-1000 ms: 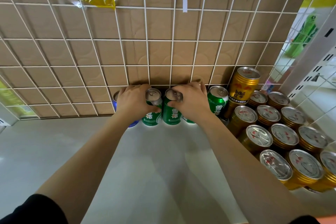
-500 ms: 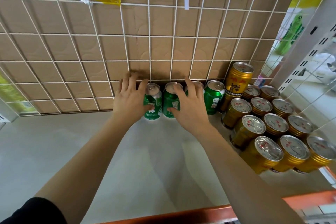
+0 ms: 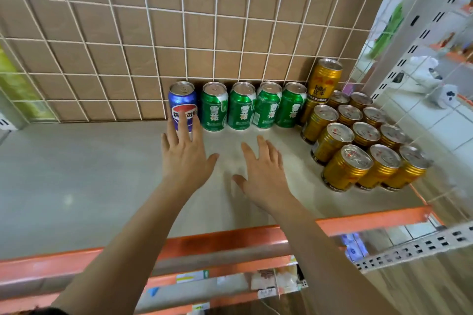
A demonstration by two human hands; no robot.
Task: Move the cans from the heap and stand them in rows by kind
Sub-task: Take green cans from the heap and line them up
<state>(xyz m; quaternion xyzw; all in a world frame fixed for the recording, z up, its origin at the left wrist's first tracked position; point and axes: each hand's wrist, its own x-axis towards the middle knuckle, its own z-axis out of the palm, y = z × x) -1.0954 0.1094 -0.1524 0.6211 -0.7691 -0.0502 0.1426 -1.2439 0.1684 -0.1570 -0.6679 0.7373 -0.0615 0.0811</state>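
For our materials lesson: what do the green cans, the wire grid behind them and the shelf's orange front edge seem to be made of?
Green cans: likely aluminium; glossy printed sides, bare silvery lids with pull tabs. Wire grid: seemingly white-coated metal; thin, straight rods. Orange front edge: probably painted steel; smooth, even colour, slight sheen.

One blue can (image 3: 182, 107), four green (image 3: 242, 107), thirteen gold (image 3: 332, 142)

A white wire grid (image 3: 183, 11) over brown cardboard (image 3: 217, 33) backs the pale shelf (image 3: 76, 174), edged by an orange rail (image 3: 230, 240).
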